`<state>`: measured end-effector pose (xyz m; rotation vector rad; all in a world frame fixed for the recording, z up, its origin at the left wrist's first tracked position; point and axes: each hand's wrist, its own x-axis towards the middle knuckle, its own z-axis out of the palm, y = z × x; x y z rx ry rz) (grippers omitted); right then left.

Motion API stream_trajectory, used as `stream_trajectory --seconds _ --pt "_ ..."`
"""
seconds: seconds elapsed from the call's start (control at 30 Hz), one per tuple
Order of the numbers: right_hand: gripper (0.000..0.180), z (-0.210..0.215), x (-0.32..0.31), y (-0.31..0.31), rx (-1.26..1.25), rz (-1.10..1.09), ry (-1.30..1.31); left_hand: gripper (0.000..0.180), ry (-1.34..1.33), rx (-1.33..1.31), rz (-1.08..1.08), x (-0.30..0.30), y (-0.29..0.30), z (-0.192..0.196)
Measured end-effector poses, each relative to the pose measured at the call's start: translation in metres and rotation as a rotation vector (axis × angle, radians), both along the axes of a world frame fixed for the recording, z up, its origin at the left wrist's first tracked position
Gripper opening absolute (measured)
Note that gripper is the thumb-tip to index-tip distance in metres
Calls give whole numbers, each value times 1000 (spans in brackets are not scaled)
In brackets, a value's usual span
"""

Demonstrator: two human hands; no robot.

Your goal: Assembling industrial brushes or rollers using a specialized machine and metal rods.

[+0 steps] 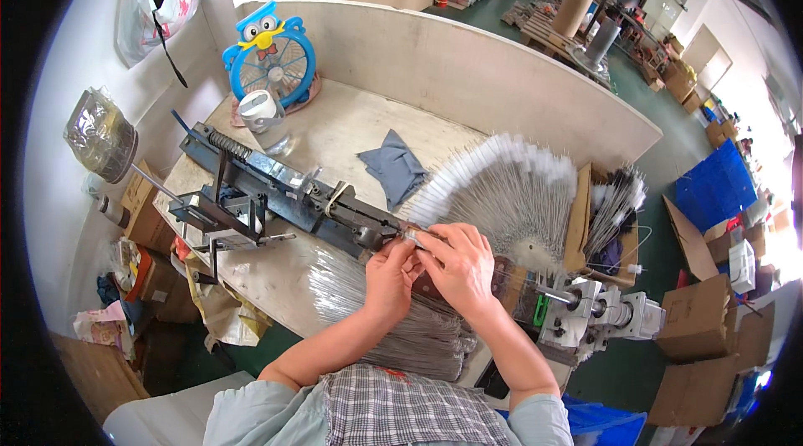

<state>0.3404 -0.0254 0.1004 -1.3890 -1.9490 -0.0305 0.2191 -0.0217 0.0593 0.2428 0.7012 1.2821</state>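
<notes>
At the right end of a long dark metal bench fixture, my two hands meet with fingertips almost touching. My left hand is closed in a pinch, with what it holds hidden behind the fingers. Bent over from the other side, my right hand also pinches, near a small shiny piece too small to name. Just beyond it spreads a fan of thin wire brushes with white bristle tips. Under my forearms lies a thick bundle of thin metal wires.
A grey cloth, a blue cartoon-shaped fan and a clear container with a white top sit toward the back. A motor-like metal unit stands at right, near a cardboard box of brushes. A low partition borders the table.
</notes>
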Motion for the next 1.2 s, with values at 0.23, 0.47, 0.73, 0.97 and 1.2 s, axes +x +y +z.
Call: stream_trajectory --seconds 0.23,0.47,0.73,0.97,1.2 --pt "24 -3 2 2 20 18 22 8 44 12 -26 2 0 1" --pt "24 -6 1 6 24 20 60 5 -38 -36 -7 3 1 5" --pt "22 13 3 -7 49 -77 0 8 68 0 -26 2 0 8" --pt "10 8 18 -23 -73 -76 -98 16 149 7 -68 -1 -4 4" --pt "15 14 30 -25 -63 -48 -24 50 114 52 -176 -6 -7 12"
